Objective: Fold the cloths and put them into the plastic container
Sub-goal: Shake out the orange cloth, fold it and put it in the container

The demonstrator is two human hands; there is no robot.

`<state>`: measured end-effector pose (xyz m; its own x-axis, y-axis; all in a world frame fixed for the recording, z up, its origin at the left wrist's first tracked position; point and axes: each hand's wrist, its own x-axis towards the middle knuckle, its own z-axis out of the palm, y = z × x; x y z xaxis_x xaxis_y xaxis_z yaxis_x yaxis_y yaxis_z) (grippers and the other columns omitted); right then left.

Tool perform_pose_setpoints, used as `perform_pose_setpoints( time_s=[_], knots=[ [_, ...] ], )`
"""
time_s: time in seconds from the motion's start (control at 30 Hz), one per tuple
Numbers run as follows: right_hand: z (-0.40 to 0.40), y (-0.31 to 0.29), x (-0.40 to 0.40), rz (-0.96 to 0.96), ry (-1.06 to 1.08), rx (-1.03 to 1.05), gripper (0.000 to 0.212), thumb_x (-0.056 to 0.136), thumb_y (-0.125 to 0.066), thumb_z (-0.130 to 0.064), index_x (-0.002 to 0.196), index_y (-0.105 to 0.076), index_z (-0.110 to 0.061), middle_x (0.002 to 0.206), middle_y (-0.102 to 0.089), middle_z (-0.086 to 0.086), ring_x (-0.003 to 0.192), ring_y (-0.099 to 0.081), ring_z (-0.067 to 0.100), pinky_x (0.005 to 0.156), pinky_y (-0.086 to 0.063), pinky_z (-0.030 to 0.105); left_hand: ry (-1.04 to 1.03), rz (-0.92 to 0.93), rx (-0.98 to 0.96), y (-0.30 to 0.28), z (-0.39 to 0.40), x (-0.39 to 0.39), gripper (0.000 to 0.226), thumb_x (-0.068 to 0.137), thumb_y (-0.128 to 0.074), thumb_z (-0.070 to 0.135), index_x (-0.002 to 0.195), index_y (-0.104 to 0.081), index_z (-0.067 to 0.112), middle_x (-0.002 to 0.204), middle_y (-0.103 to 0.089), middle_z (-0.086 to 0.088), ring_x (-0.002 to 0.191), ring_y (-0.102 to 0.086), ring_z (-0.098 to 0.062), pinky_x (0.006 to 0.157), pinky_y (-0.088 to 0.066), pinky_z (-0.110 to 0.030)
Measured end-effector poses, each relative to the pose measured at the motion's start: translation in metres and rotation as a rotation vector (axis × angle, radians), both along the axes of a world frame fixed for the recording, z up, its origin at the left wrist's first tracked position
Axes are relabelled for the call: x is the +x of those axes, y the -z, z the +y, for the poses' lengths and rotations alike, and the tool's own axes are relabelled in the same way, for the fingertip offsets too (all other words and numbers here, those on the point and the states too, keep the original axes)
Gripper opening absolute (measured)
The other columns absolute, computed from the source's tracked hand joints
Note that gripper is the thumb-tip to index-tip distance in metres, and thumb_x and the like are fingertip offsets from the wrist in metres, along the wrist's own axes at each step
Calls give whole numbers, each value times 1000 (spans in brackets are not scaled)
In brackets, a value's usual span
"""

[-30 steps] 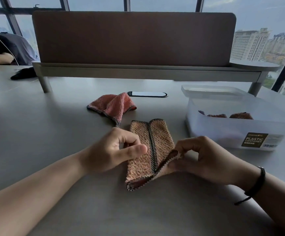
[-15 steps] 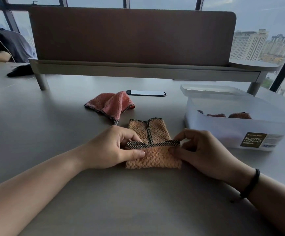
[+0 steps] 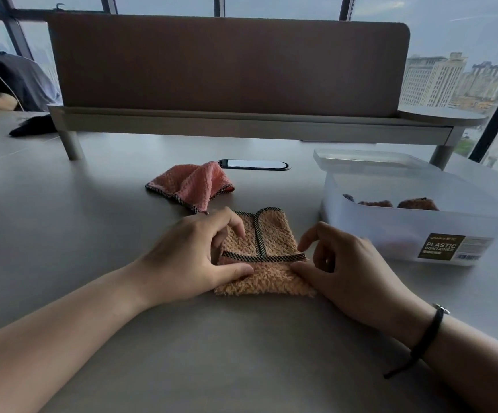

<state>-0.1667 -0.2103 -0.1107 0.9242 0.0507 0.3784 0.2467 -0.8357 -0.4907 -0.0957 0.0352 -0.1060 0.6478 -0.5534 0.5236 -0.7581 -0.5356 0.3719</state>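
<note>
hands flank the orange cloth (image 3: 264,257) on the grey table (image 3: 92,234). left hand (image 3: 195,259): fingers curled, thumb pressed flat on the folded near flap at its left edge, fingertips resting on the cloth's far left portion; whether it pinches the layers cannot be told. right hand (image 3: 338,265): fingers curled, thumb on the flap's right edge, index fingertip touching the cloth's right side; a pinch is likewise not confirmed. a black band (image 3: 426,338) circles the right wrist.

orange cloth: lies flat, folded, near flap turned over toward the far side. its checked trim forms a line running left-right across the middle, with a second trim line running away from the viewer. long axis of the folded shape: roughly front to back, only slightly longer than wide.

pink cloth (image 3: 192,184): crumpled, unfolded, just beyond the left hand, apart from the orange cloth.

plastic container (image 3: 414,231): translucent, open, to the right of the orange cloth, near it but apart; folded cloths (image 3: 402,203) sit inside. its lid (image 3: 366,159) lies behind it.

phone (image 3: 253,164): flat, beyond the pink cloth, long axis left-right.
</note>
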Motion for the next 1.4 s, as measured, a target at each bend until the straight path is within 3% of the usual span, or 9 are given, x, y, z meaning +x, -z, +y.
perform_pose_setpoints(
  time_s=[0.13, 0.23, 0.37, 0.63, 0.83, 1.07, 1.23, 1.33, 1.4],
  knots=[
    [3, -6, -6, -172, -168, -27, 11, 80, -69, -45, 86, -69, -36, 76, -56, -14, 70, -55, 8, 61, -45, 24, 144, -89, -31, -6, -3, -3, 21, 73, -85, 29, 81, -68, 21, 68, -51, 12, 58, -49, -5, 55, -41, -22],
    [6, -7, -9, -160, -327, -140, 18, 80, -72, -47, 96, -74, -37, 93, -59, -17, 86, -57, 8, 74, -48, 27, 303, -21, 73, -2, -6, -6, 8, 82, -79, 15, 90, -77, 17, 80, -61, 15, 71, -59, 2, 65, -44, -14],
    [4, -3, -6, -72, -340, -187, 31, 77, -70, -53, 107, -73, -42, 99, -60, -18, 90, -58, 5, 78, -51, 28, 325, 50, 170, 2, -5, -7, 18, 89, -72, 28, 106, -77, 23, 92, -64, 14, 80, -60, 4, 73, -42, -9],
    [2, -1, -2, 8, -366, -192, 36, 78, -71, -49, 114, -69, -46, 97, -61, -19, 91, -59, 4, 78, -50, 27, 284, 74, 268, -2, -1, -7, 36, 81, -72, 53, 111, -75, 33, 103, -58, 20, 92, -60, 3, 83, -47, -16],
    [1, 1, -2, -17, -325, -242, 34, 79, -64, -58, 113, -65, -54, 108, -56, -23, 100, -54, 2, 86, -49, 27, 265, 31, 287, -5, 1, -6, 30, 81, -73, 46, 108, -75, 34, 109, -61, 19, 101, -58, 5, 90, -44, -13],
    [2, -2, 1, -31, -290, -191, 29, 90, -54, -52, 110, -67, -36, 98, -65, -23, 91, -62, 0, 78, -53, 31, 225, 12, 304, -8, 5, -3, 39, 73, -68, 30, 112, -71, 29, 109, -64, 17, 102, -60, 2, 91, -50, -22],
    [1, -1, 2, 23, -225, -193, 49, 74, -62, -64, 119, -60, -44, 105, -68, -20, 97, -62, 0, 84, -52, 29, 185, 52, 203, -4, 5, 5, 25, 75, -65, 20, 97, -74, 24, 89, -68, 15, 83, -62, 3, 76, -48, -16],
    [-2, -2, 1, -2, -186, -157, 37, 78, -66, -47, 114, -59, -43, 97, -69, -17, 89, -64, 3, 78, -53, 31, 123, 85, 114, -3, 4, 5, 14, 76, -73, 13, 86, -74, 24, 69, -65, 14, 60, -56, 4, 58, -36, -8],
    [-5, -3, 0, -12, -150, -65, 27, 81, -66, -40, 108, -63, -40, 92, -72, -16, 85, -66, 2, 74, -53, 28, 98, 142, 61, -2, 5, 5, 12, 77, -76, 10, 80, -71, 22, 59, -61, 9, 47, -48, 0, 48, -31, -10]
  ],
)
